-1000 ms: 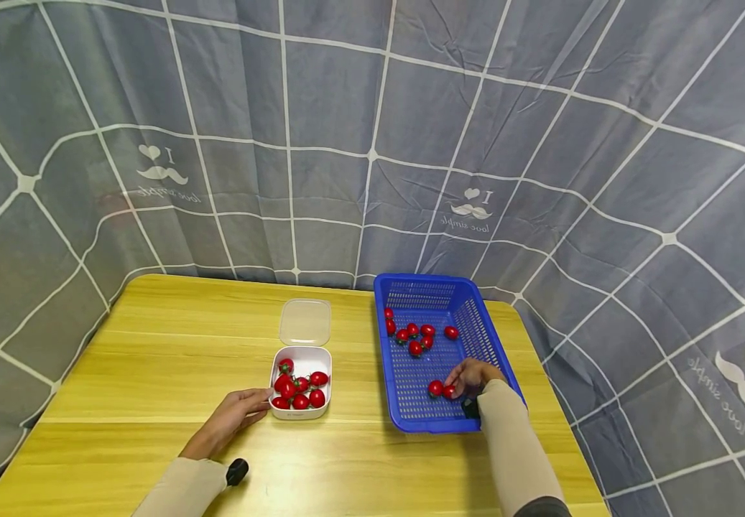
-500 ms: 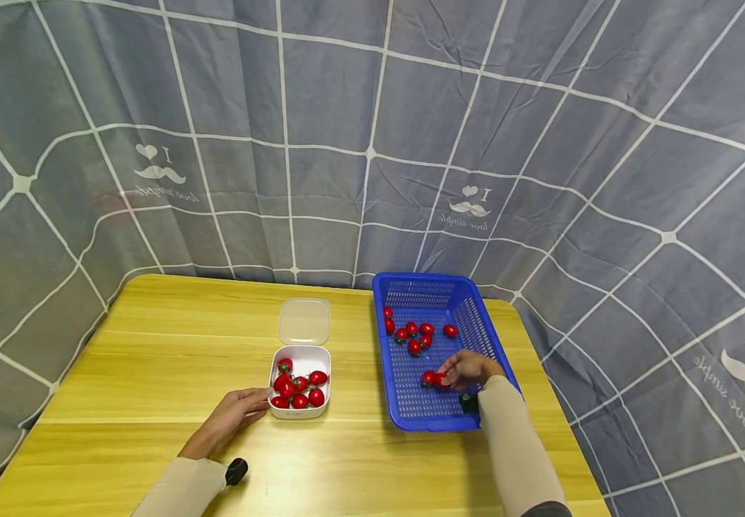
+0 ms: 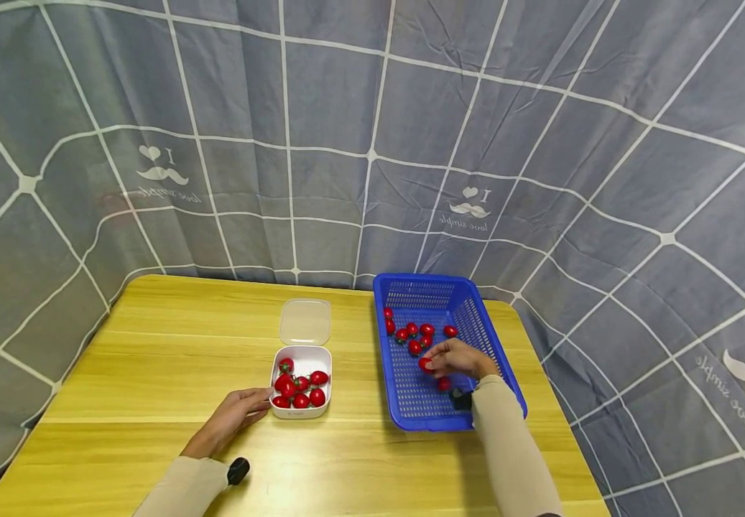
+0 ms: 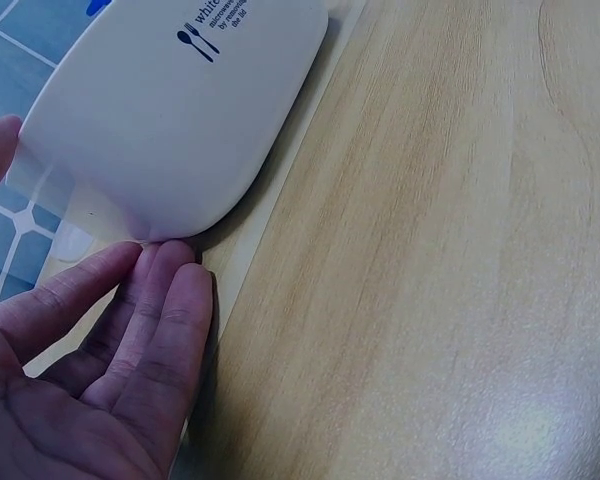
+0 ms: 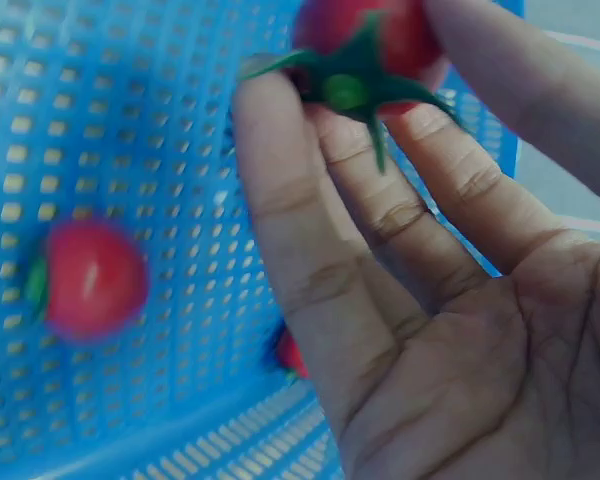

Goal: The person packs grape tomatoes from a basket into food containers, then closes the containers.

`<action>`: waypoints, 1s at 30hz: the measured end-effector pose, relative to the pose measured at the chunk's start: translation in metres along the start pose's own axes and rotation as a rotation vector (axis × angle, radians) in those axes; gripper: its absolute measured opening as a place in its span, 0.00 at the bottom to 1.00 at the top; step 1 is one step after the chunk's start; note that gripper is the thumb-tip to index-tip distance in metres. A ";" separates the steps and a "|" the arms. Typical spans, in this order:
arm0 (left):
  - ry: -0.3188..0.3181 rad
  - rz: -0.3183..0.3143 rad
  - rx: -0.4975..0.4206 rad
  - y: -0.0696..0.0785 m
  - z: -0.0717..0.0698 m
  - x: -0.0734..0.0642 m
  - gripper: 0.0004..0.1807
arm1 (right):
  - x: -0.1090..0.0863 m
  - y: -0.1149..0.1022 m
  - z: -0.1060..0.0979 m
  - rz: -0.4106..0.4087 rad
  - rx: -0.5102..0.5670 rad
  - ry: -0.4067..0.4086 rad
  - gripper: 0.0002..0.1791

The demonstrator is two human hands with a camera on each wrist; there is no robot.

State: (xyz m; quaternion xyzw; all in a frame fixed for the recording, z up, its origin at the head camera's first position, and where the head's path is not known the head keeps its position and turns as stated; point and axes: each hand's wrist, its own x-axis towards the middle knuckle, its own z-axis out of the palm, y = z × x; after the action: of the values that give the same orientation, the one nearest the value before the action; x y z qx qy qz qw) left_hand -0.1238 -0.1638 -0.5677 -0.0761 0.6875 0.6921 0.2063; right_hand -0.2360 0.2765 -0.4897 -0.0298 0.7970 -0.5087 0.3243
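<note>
Thumb and fingers of my right hand (image 3: 459, 357) pinch a red cherry tomato (image 5: 380, 35) with a green calyx, held over the blue basket (image 3: 400, 416). Another cherry tomato (image 3: 444, 385) lies on the basket floor beneath that hand. Toward the basket's back, several more cherry tomatoes (image 3: 414, 348) are scattered. On the left, a small white box (image 3: 299, 413) contains several cherry tomatoes (image 3: 301, 401). My left hand (image 3: 233, 418) touches the box's left side with nearly straight fingertips (image 4: 187, 285), its thumb by the rim.
Behind the white box lies its translucent lid (image 3: 305, 322), flat on the wooden table (image 3: 172, 345). A grey curtain (image 3: 327, 179) with white lines hangs along the back and sides. The basket has raised, perforated walls.
My right hand has moved up and left inside the basket, lifting one cherry tomato away from the other beside it. My left hand and the white box have stayed in place.
</note>
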 end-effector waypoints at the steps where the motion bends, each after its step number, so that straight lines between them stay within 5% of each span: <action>1: 0.000 0.000 -0.001 0.000 0.000 0.000 0.33 | 0.000 -0.002 0.002 -0.003 0.013 0.004 0.12; 30: 0.012 -0.001 -0.014 0.000 -0.001 0.000 0.33 | 0.016 -0.065 0.073 -0.205 0.187 -0.013 0.14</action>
State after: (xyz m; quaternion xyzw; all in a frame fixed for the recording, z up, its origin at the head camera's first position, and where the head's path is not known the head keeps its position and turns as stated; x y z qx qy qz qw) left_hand -0.1244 -0.1647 -0.5677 -0.0819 0.6838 0.6964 0.2018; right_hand -0.2269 0.1813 -0.4632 -0.0839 0.7367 -0.6112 0.2770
